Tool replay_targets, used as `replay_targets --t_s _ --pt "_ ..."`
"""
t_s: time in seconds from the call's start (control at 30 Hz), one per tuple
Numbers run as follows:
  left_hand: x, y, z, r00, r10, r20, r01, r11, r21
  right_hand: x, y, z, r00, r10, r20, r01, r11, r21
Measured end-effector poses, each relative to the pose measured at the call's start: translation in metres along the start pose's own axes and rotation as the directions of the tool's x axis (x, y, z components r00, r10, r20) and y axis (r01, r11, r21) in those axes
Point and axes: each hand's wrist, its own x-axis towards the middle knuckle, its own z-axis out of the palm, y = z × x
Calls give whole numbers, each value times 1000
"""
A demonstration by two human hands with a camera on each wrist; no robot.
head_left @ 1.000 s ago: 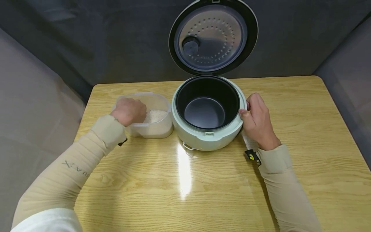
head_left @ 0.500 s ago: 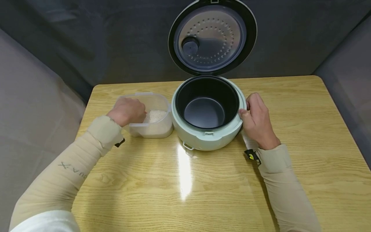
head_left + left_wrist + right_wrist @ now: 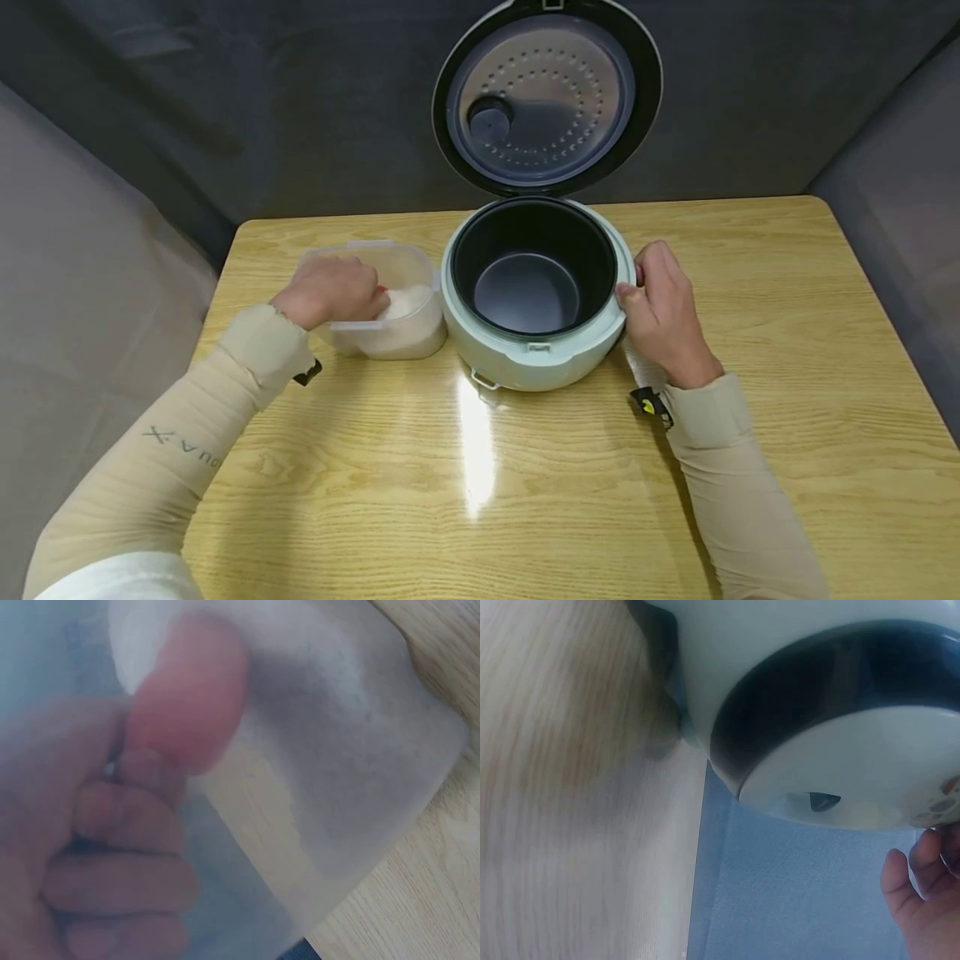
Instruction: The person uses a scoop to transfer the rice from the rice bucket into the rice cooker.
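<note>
Inside a translucent plastic container (image 3: 390, 343) my left hand (image 3: 328, 287) grips a small red scoop (image 3: 191, 694), seen blurred through the wall in the left wrist view. White rice (image 3: 407, 300) lies around the scoop, of which only a sliver shows in the head view. Right beside the container stands a pale green rice cooker (image 3: 525, 371), its lid (image 3: 543, 162) raised and its dark inner pot (image 3: 528, 293) showing a bare bottom. My right hand (image 3: 666, 321) grips the cooker's right side, thumb at the rim; its fingertips partly show in the right wrist view.
The wooden table (image 3: 375, 500) extends in front of the container and cooker. A dark cloth wall (image 3: 337, 108) rises behind the table's back edge, close to the raised lid. Grey cloth walls (image 3: 90, 217) stand at both sides.
My left hand has shifted slightly left inside the container, and a bit of the red scoop now shows beside its fingers. My right hand keeps its grip on the cooker.
</note>
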Motion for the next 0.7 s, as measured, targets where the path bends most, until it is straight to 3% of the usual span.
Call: replay_targets --t_s 0.23,0.7 --pt "-1 -1 2 999 28 -31 -29 999 -15 0 -2 -1 1000 9 10 -9 1000 0" --pt "1 -3 4 997 29 -66 -32 999 -42 0 -2 1 1000 1 0 -1 1000 18"
